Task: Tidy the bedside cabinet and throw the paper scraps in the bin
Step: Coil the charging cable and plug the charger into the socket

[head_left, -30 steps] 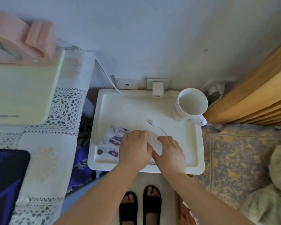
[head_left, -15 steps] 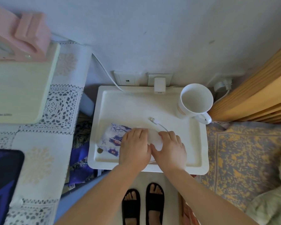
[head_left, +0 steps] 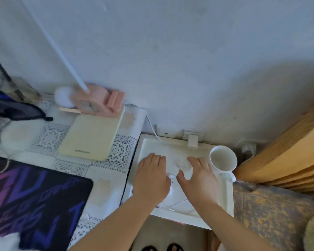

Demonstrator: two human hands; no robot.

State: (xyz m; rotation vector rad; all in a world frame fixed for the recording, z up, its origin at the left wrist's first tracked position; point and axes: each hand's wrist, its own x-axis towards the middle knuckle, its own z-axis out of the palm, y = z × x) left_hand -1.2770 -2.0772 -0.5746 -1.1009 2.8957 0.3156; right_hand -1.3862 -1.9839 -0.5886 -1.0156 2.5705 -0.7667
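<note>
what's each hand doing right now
Left hand: palm down on the white cabinet top, grip cannot be told.
Right hand: open, fingers spread, holding nothing visible.

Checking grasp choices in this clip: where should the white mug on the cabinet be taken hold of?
By its handle, from the near right. The mug stands upright with the handle pointing toward the person, close to the right hand.

Your one head-worn wide-angle camera looks steeply down and forward from close above the white rimmed bedside cabinet top (head_left: 181, 147), facing the pale wall (head_left: 170, 60).
</note>
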